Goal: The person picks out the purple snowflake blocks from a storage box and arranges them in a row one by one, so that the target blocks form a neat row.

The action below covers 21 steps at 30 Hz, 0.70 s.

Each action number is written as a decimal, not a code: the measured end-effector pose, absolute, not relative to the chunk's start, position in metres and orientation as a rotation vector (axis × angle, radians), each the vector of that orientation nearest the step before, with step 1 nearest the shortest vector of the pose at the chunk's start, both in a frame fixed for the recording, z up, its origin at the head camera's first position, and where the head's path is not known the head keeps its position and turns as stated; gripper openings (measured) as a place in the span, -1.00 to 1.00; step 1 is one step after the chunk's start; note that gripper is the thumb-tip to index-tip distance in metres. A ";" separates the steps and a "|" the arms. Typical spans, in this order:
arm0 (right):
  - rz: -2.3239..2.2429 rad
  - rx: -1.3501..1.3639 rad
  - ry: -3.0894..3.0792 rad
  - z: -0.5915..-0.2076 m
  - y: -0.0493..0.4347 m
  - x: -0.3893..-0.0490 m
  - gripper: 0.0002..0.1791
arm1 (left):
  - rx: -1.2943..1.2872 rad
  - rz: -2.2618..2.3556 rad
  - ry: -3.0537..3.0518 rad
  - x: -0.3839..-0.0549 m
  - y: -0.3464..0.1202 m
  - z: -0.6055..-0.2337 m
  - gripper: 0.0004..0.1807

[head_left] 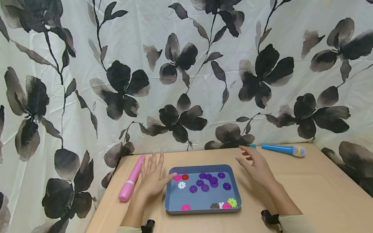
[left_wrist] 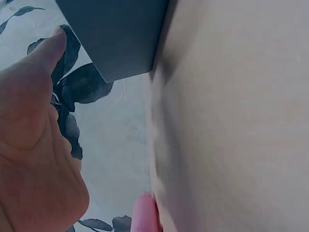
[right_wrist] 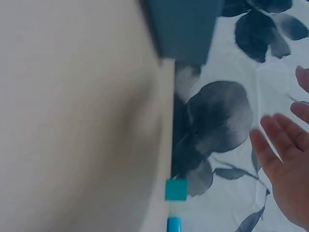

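Note:
A blue-grey tray lies on the table with small flower-shaped pieces in it. Several purple flower pieces gather towards its right half. In its upper left are a red piece, a pink piece and a white piece. My left hand is at the tray's left side, fingers spread, its thumb overlapping the rim in the head view. To the right of the tray hovers my right hand, fingers loosely bent and holding nothing. The wrist views show the tray's outer side near both hands.
Left of my left hand lies a pink microphone-shaped stick. A blue toy microphone rests at the back right, with a small teal block near it. More flower pieces, brown, white, pink and lime, line the tray's front edge. A floral curtain hangs behind.

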State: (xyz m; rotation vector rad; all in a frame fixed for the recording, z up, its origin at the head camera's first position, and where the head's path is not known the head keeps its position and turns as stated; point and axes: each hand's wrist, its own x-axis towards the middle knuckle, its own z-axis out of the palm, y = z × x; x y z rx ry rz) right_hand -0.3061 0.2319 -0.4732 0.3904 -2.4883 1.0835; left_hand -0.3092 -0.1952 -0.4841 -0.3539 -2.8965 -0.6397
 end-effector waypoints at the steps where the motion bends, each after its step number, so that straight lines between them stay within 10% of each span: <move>1: 1.154 0.404 -2.466 -0.471 0.231 -0.306 -0.38 | -0.362 -0.652 -2.897 -0.309 -0.195 -0.484 0.15; 21: 1.023 1.019 -2.893 -0.473 0.185 -0.297 -0.64 | -0.868 -1.710 -2.809 -0.315 -0.213 -0.501 -0.34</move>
